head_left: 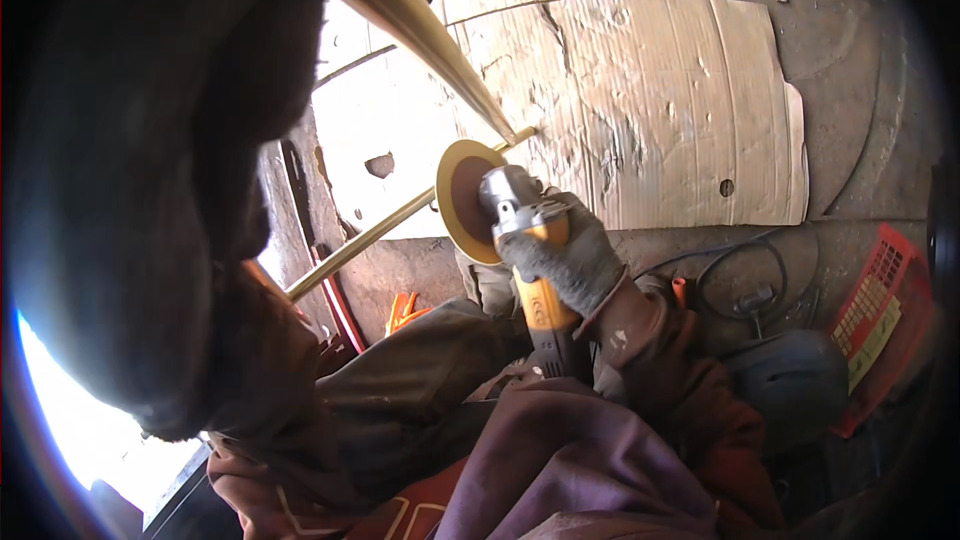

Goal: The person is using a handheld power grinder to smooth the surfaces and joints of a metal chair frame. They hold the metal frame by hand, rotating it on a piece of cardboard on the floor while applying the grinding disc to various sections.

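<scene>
My right hand, in a grey work glove, is closed round an orange and grey angle grinder. Its round tan and brown disc faces left and overlaps a brass-coloured metal tube. A second brass-coloured tube slopes down from the upper left and meets the first near its far end. Close to the camera, a large dark shape fills the left side, seemingly my raised left arm and hand. The upper tube runs out of sight at it; its fingers cannot be made out.
Flattened cardboard covers the floor ahead. To the right lie a black cable and a red plastic basket. Orange pieces and a red bar lie left of the grinder. My dark trouser leg is below.
</scene>
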{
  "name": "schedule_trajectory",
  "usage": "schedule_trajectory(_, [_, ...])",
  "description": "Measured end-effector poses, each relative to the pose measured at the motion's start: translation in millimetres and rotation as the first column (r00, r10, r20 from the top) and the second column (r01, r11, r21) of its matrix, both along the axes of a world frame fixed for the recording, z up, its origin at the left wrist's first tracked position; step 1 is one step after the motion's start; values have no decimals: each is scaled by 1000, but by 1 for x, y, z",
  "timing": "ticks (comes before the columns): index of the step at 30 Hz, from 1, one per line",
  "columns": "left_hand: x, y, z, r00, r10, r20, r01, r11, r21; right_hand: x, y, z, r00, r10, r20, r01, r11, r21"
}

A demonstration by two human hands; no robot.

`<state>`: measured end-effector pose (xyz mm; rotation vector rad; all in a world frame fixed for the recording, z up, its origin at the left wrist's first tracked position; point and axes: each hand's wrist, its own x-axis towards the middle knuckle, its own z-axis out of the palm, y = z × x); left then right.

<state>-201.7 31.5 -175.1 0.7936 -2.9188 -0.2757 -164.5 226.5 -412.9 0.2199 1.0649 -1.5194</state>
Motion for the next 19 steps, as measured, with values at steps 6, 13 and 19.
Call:
schedule_trajectory(6, [-13, -15, 6, 960, -249, 129, 279, 891, -358, 11, 37, 1, 999, -37, -5, 37, 999, -5])
schedule_trajectory(13, [-51, -16, 15, 889, -445, -108, 400, 870, -289, -44, 99, 63, 884, -358, -301, 384, 923, 30])
schedule_trajectory(19, [-38, 4, 0, 913, -108, -394, 247, 914, 322, -100, 157, 166, 763, -543, -351, 502, 840, -207])
